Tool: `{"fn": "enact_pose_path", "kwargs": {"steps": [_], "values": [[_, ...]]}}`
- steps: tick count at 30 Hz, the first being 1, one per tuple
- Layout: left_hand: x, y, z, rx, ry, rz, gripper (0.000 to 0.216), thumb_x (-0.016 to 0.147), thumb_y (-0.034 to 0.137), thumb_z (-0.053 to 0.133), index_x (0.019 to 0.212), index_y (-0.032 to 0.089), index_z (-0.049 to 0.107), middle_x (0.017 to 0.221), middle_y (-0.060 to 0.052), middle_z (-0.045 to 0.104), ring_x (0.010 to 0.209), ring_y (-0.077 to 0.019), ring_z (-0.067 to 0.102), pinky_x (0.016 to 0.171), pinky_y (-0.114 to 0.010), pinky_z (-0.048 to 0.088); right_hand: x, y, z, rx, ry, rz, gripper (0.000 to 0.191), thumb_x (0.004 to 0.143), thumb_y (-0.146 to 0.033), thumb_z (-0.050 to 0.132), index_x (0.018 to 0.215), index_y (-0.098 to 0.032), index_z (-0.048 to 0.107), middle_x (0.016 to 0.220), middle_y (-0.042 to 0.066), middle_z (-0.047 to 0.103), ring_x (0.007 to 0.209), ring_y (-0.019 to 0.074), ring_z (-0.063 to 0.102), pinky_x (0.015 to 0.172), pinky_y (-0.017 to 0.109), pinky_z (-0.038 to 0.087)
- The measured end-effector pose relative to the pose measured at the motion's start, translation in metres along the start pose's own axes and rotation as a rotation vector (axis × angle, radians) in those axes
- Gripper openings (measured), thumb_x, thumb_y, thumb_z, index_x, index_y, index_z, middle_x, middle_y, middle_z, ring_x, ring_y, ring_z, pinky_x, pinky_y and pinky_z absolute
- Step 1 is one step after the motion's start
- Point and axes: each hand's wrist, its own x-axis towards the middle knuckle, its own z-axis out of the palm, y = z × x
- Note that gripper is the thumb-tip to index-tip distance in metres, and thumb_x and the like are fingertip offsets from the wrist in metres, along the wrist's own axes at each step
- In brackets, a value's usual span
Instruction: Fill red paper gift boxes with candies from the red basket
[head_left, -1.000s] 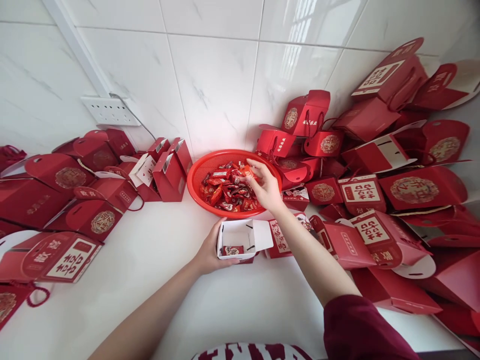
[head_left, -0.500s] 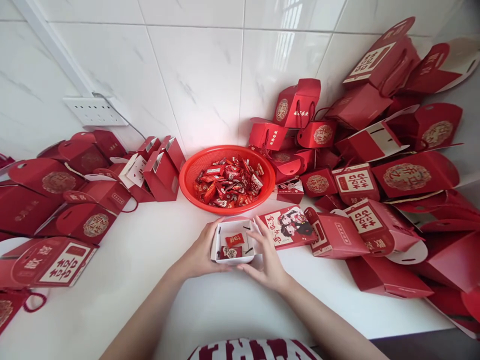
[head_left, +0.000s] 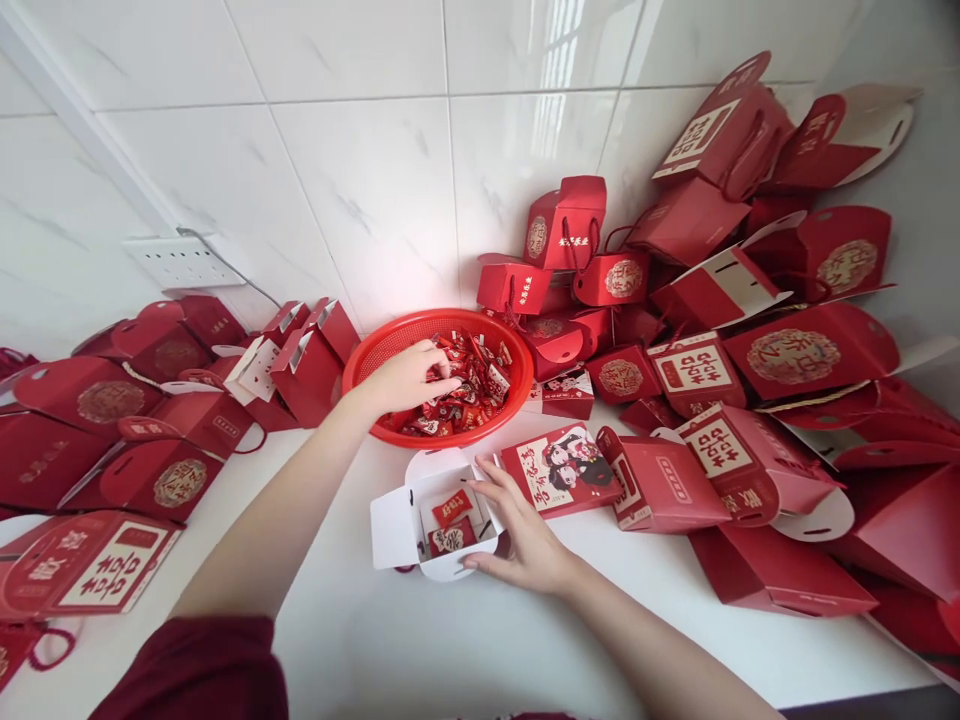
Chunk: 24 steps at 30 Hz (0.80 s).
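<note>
My left hand (head_left: 412, 380) reaches over the red plastic basket (head_left: 360, 370). Its fingers are bent and thumb apart, just above the red-wrapped candies (head_left: 480, 380) heaped inside; no candy shows in it. With my right hand (head_left: 521, 530) I grip the right side of a small candy box (head_left: 439, 485) on the table, thumb in front and fingers behind. The box stands open, white inside, its left flap (head_left: 394, 530) folded outward. On its floor lie a small red packet (head_left: 451, 508) and a dark red packet with a light print (head_left: 452, 538).
Many red gift boxes (head_left: 690, 360) are piled on the right. More boxes (head_left: 112, 395) stand on the left. A printed red box (head_left: 562, 470) with cartoon figures lies right of my right hand. Behind is a tiled wall (head_left: 375, 200) with a socket strip (head_left: 184, 262).
My left hand has let go of the box and moved up into the basket. The box has been lowered slightly, its flaps now spread outward, while my right hand keeps hold.
</note>
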Motion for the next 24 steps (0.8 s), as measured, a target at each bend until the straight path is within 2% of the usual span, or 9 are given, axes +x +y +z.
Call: {"fn": "enact_pose_path", "kwargs": {"steps": [1, 4, 5, 8, 10, 12, 15, 18, 24], "values": [[0.019, -0.008, 0.011, 0.026, -0.073, 0.018, 0.034, 0.091, 0.048, 0.055, 0.098, 0.016, 0.065, 0.101, -0.006, 0.059, 0.089, -0.0217, 0.063, 0.088, -0.038, 0.051, 0.001, 0.000, 0.000, -0.002, 0.002, -0.001, 0.084, 0.083, -0.051, 0.072, 0.150, -0.027, 0.028, 0.161, 0.015, 0.018, 0.149, 0.0311, 0.021, 0.118, 0.049, 0.031], [0.056, -0.025, 0.044, 0.042, -0.156, 0.115, 0.020, 0.085, 0.031, 0.064, 0.100, 0.019, 0.067, 0.107, -0.006, 0.060, 0.098, -0.0213, 0.063, 0.091, -0.033, 0.049, 0.002, 0.003, 0.001, 0.000, 0.001, -0.004, 0.086, 0.083, -0.052, 0.072, 0.151, -0.025, 0.027, 0.160, 0.016, 0.021, 0.148, 0.0305, 0.024, 0.117, 0.047, 0.032], [0.062, -0.029, 0.052, 0.043, -0.167, 0.147, 0.020, 0.083, 0.025, 0.065, 0.103, 0.022, 0.067, 0.114, -0.005, 0.059, 0.105, -0.0212, 0.062, 0.094, -0.031, 0.047, 0.002, 0.004, 0.001, 0.002, -0.005, -0.008, 0.087, 0.083, -0.053, 0.072, 0.151, -0.024, 0.026, 0.160, 0.017, 0.021, 0.148, 0.0305, 0.024, 0.117, 0.047, 0.032], [0.067, -0.038, 0.068, 0.053, -0.190, 0.194, 0.041, 0.079, 0.014, 0.064, 0.117, 0.028, 0.063, 0.134, -0.003, 0.053, 0.117, -0.0211, 0.057, 0.098, -0.029, 0.044, 0.003, 0.007, 0.001, 0.003, -0.025, -0.012, 0.088, 0.083, -0.054, 0.071, 0.151, -0.022, 0.026, 0.159, 0.018, 0.022, 0.148, 0.0302, 0.024, 0.117, 0.046, 0.032], [0.066, -0.044, 0.072, 0.062, -0.201, 0.181, 0.050, 0.077, 0.013, 0.065, 0.124, 0.029, 0.059, 0.137, -0.004, 0.051, 0.114, -0.0207, 0.059, 0.094, -0.028, 0.046, 0.003, 0.007, 0.001, 0.007, -0.028, -0.007, 0.087, 0.083, -0.053, 0.071, 0.151, -0.022, 0.026, 0.159, 0.017, 0.022, 0.148, 0.0295, 0.024, 0.118, 0.045, 0.032], [0.066, -0.049, 0.075, 0.074, -0.206, 0.147, 0.046, 0.078, 0.017, 0.065, 0.123, 0.026, 0.060, 0.130, -0.006, 0.055, 0.105, -0.0201, 0.063, 0.087, -0.028, 0.048, 0.003, 0.005, 0.001, 0.015, -0.030, 0.000, 0.085, 0.084, -0.052, 0.071, 0.151, -0.023, 0.026, 0.159, 0.016, 0.021, 0.148, 0.0289, 0.023, 0.118, 0.045, 0.031], [0.068, -0.055, 0.078, 0.100, -0.213, 0.085, 0.031, 0.077, 0.028, 0.068, 0.107, 0.022, 0.065, 0.105, -0.005, 0.064, 0.088, -0.0207, 0.065, 0.075, -0.028, 0.048, 0.003, 0.004, 0.001, 0.024, -0.035, 0.001, 0.084, 0.084, -0.051, 0.070, 0.151, -0.024, 0.026, 0.160, 0.015, 0.021, 0.148, 0.0286, 0.022, 0.118, 0.045, 0.031], [0.071, -0.055, 0.082, 0.114, -0.211, 0.040, 0.028, 0.072, 0.032, 0.071, 0.098, 0.021, 0.067, 0.086, -0.003, 0.065, 0.079, -0.0216, 0.064, 0.068, -0.028, 0.046, 0.003, 0.004, 0.001, 0.022, -0.032, -0.009, 0.085, 0.085, -0.051, 0.070, 0.151, -0.024, 0.025, 0.160, 0.016, 0.020, 0.149, 0.0285, 0.021, 0.118, 0.045, 0.030], [0.069, -0.052, 0.080, 0.058, -0.142, 0.036, 0.019, 0.068, 0.029, 0.072, 0.085, 0.021, 0.069, 0.096, -0.004, 0.064, 0.082, -0.0205, 0.063, 0.071, -0.028, 0.046, 0.003, 0.004, 0.001, 0.003, -0.031, -0.002, 0.085, 0.085, -0.052, 0.070, 0.151, -0.023, 0.026, 0.159, 0.016, 0.022, 0.148, 0.0286, 0.023, 0.118, 0.045, 0.031]]}}
